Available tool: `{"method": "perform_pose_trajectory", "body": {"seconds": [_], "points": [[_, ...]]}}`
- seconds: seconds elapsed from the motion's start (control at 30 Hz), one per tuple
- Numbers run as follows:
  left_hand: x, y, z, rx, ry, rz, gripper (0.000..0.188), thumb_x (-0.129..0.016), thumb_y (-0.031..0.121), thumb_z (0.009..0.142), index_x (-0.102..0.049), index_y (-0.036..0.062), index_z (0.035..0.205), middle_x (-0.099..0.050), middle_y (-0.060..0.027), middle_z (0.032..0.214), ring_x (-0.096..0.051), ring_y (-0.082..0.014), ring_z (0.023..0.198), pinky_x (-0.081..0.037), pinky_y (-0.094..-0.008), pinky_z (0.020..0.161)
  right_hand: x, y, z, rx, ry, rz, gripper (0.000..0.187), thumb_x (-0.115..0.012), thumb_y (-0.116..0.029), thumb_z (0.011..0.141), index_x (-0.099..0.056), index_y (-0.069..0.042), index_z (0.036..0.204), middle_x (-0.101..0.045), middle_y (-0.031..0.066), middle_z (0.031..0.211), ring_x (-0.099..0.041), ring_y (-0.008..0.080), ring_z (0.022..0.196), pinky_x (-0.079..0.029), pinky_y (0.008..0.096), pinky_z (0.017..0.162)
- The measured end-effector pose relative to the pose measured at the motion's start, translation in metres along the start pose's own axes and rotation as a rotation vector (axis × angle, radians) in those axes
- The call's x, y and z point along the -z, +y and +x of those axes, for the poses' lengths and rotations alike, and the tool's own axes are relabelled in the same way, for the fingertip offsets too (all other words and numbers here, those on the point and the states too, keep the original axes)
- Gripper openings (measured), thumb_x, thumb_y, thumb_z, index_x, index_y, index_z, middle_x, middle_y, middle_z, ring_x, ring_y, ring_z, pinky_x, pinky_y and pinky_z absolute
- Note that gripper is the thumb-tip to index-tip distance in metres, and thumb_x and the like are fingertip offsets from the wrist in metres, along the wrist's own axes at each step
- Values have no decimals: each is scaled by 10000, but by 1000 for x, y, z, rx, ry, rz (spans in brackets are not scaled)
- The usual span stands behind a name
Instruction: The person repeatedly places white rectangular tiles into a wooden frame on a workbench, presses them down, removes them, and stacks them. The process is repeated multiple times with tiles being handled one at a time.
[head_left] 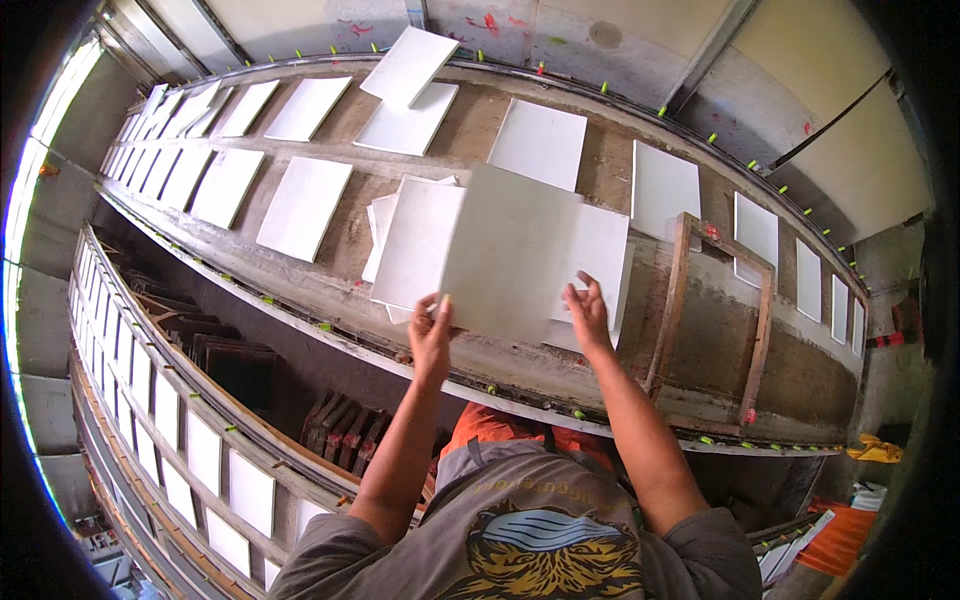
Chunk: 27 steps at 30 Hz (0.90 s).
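A blank white rectangular sheet [508,255], a little blurred, is held tilted above the long table in front of me. My left hand [432,338] grips its lower left edge between thumb and fingers. Beside the lower right edge is my right hand [588,308], its fingers apart and not visibly closed on the sheet. A small stack of white sheets [415,240] lies under and left of the held one. To its right, another white sheet [603,250] lies partly hidden behind my right fingers.
Rows of white sheets [305,207] run along the long table [330,165]. Two overlap at the back, the upper one [410,66] askew. Right of my hand rests an open wooden frame [668,310]. Behind me on the left stands a second table with sheets [203,452].
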<state>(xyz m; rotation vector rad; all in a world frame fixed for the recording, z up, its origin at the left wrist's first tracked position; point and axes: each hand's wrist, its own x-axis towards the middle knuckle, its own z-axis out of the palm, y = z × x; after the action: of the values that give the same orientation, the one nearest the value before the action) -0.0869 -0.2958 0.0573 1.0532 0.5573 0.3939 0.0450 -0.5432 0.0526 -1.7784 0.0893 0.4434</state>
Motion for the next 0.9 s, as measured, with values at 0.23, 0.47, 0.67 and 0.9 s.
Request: {"method": "perform_pose_trajectory", "body": {"seconds": [0.23, 0.47, 0.67, 0.9], "points": [[45, 1, 31, -509, 537, 1150, 561, -775, 353, 889, -588, -17, 1267, -681, -169, 1098, -606, -324, 1097, -446, -469, 982, -29, 21, 21, -41, 219, 231, 464, -623, -340, 994, -573, 12, 1292, -644, 126, 1213, -579, 234, 1130, -433, 376, 990], [96, 19, 62, -103, 360, 948, 684, -853, 335, 808, -485, -40, 1245, -632, -212, 1144, -649, -329, 971, -529, -415, 841, 2, 48, 19, -149, 473, 234, 577, -618, -418, 995, -535, 55, 1316, -628, 165, 1242, -621, 278, 1103, -498, 412, 923], [20, 29, 21, -138, 156, 170, 443, -705, 131, 963, -361, 50, 1231, -591, -90, 1008, -579, -117, 812, -495, -258, 649, 25, 44, 15, -179, 226, 417, 622, -652, -496, 962, -567, -1, 1329, -649, 120, 1228, -621, 261, 1107, -493, 403, 943], [-41, 10, -6, 63, -192, 98, 325, -603, 175, 1038, -369, 59, 1231, -553, -51, 1002, -541, -90, 846, -459, -239, 682, 3, 23, 17, -193, -12, 595, 679, -726, -353, 923, -412, -104, 1471, -582, 104, 1347, -576, 300, 1215, -484, 487, 1009]]}}
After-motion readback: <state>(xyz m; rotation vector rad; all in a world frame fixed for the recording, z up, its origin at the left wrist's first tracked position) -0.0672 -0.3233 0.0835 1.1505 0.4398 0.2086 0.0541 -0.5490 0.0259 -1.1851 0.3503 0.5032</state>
